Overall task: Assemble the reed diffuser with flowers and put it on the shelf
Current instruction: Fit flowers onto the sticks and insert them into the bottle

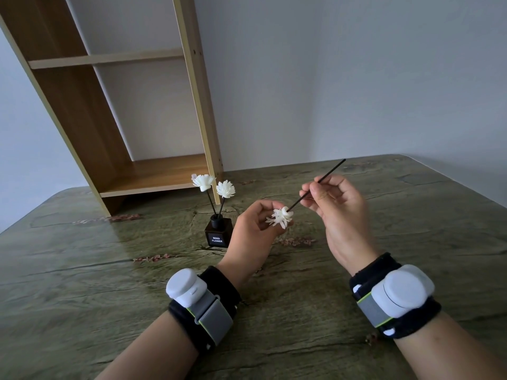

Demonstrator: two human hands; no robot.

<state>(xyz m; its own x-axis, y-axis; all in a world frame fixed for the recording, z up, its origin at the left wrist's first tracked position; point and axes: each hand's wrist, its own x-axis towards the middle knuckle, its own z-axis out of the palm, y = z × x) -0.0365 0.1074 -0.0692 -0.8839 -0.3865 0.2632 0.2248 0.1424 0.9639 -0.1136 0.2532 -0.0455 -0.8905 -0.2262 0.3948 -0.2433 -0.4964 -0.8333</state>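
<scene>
A small black diffuser bottle [218,233] with a white "REED FLOWER" label stands on the table, two black reeds topped by white flowers [203,182] rising from its neck. To its right, my left hand [252,237] pinches a third white flower [281,217] between its fingertips. My right hand [336,209] grips a thin black reed [327,174] whose lower tip meets the base of that flower; the upper end points up and to the right. Both hands hover above the table, a little in front of the shelf.
A wooden shelf unit [153,174] stands at the back left of the green patterned table [109,283], its lowest board just behind the bottle and a higher board [107,59] above. Grey walls lie behind. Both wrists carry black bands with white sensor pods.
</scene>
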